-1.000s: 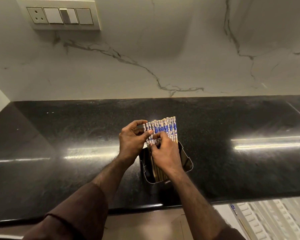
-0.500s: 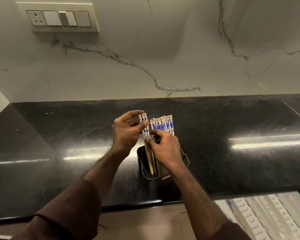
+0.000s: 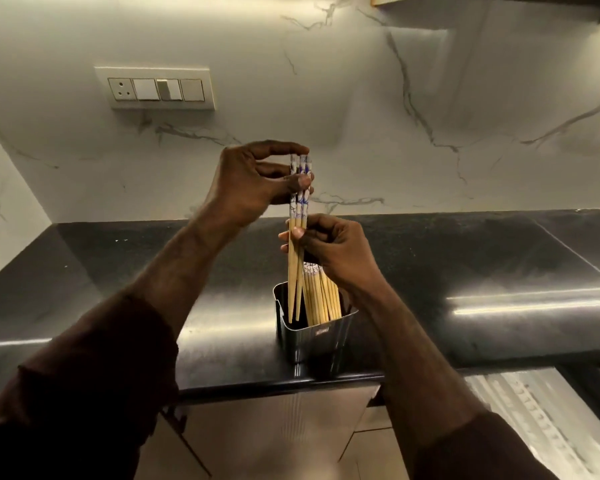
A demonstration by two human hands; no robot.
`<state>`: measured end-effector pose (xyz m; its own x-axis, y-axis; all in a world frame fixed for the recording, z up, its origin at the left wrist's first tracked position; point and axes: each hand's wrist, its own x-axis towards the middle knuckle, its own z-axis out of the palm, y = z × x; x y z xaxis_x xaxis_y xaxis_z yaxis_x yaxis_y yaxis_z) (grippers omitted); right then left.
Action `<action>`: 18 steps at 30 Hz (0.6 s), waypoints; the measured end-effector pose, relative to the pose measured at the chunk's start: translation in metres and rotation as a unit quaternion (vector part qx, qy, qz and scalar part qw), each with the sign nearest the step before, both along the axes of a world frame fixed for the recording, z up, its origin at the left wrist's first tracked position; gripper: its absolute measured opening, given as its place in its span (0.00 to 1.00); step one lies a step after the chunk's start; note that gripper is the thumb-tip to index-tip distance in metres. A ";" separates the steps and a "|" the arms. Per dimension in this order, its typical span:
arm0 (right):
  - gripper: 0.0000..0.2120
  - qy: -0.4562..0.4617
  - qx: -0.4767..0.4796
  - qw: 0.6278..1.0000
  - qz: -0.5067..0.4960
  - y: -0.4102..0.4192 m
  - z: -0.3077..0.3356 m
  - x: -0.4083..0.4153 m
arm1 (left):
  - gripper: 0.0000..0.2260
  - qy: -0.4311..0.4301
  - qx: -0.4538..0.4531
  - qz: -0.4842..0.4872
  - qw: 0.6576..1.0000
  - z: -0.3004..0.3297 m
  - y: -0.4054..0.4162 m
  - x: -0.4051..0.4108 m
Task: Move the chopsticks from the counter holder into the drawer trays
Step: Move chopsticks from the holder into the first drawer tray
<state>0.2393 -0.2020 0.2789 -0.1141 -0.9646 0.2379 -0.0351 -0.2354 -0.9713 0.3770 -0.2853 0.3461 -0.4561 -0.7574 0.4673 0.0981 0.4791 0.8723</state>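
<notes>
We see a few chopsticks point(image 3: 298, 237) lifted partly out of the metal holder point(image 3: 314, 336), their blue-and-white patterned tops raised and their thin wooden tips hanging just inside the holder's rim. The left hand point(image 3: 253, 183) pinches them near the top, its grip clamped on the patterned ends between thumb and fingers. The right hand point(image 3: 329, 245) sits lower, its grip closed round the wooden shafts just under the pattern, thumb in front. Whether there are two or three sticks in the lifted bunch we cannot tell.

The remaining chopsticks point(image 3: 321, 296) stand leaning in the right part of the holder, their tops partly hidden behind the right hand. The holder stands upright on the black polished surface point(image 3: 465, 271), close to its front edge.

At the lower right, below the surface, an open drawer shows pale ribbed trays point(image 3: 534, 420), blurred. Behind the surface rises a white marble wall point(image 3: 361, 116) with grey veins, carrying a switch plate point(image 3: 155, 89) at the upper left. Dark sleeves point(image 3: 84, 393) cover both forearms.
</notes>
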 end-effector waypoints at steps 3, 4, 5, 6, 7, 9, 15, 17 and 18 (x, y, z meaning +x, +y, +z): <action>0.07 -0.005 -0.014 0.999 0.029 0.026 0.013 0.003 | 0.18 0.017 -0.022 -0.009 1.000 0.027 0.027 0.004; 0.07 -0.005 -0.016 0.999 0.034 0.036 0.016 0.004 | 0.18 0.021 -0.030 -0.013 0.999 0.035 0.036 0.005; 0.07 -0.005 -0.018 0.999 0.037 0.045 0.020 0.005 | 0.18 0.022 -0.039 -0.017 0.999 0.042 0.045 0.006; 0.07 -0.006 -0.020 0.999 0.036 0.055 0.023 0.006 | 0.18 0.019 -0.047 -0.021 0.998 0.048 0.055 0.007; 0.07 -0.009 -0.023 0.999 0.034 0.062 0.027 0.007 | 0.17 0.019 -0.052 -0.027 0.998 0.053 0.063 0.007; 0.06 -0.011 -0.031 0.999 0.029 0.080 0.036 0.007 | 0.18 0.028 -0.052 -0.038 0.998 0.063 0.084 0.006; 0.06 -0.006 -0.049 0.999 0.017 0.133 0.058 -0.005 | 0.25 0.013 -0.013 -0.074 0.997 0.076 0.140 -0.005; 0.06 -0.004 -0.052 0.998 0.016 0.151 0.063 -0.012 | 0.21 -0.011 -0.004 -0.079 0.997 0.077 0.159 -0.012; 0.06 -0.001 -0.053 0.998 0.017 0.162 0.065 -0.018 | 0.18 -0.019 -0.007 -0.077 0.997 0.077 0.170 -0.017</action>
<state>0.2217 -0.0399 0.3441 -0.0823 -0.9373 0.3385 -0.0228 -0.3378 -0.9409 0.3597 -0.1154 0.4229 -0.5839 -0.6711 0.4568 0.1373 0.4729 0.8703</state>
